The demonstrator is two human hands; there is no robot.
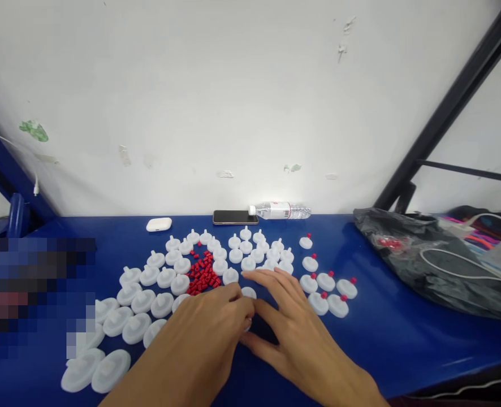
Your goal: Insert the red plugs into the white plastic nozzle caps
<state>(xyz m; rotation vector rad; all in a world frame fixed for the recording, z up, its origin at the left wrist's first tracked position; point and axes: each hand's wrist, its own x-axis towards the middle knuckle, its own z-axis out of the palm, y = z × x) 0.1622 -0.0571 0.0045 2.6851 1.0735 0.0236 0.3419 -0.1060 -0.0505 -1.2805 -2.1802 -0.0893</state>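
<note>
My left hand [216, 316] is closed, its fingers curled and their tips turned away from view. Against it rests my right hand [290, 314], with thumb and forefinger around the edge of a white plastic disc [247, 324] and the other fingers stretched forward. Only a sliver of that disc shows between the hands. Just beyond the fingertips lies another white disc [249, 292]. A pile of small red caps [203, 274] is beyond my left hand. Several discs with red caps on their stems [318, 303] lie to the right of my right hand.
Many white stemmed discs [135, 328] spread over the blue table [403, 339] at left and centre. Along the wall are a white case [159, 224], a phone [233, 217] and a water bottle [280, 211]. A black plastic bag [445, 282] lies at right.
</note>
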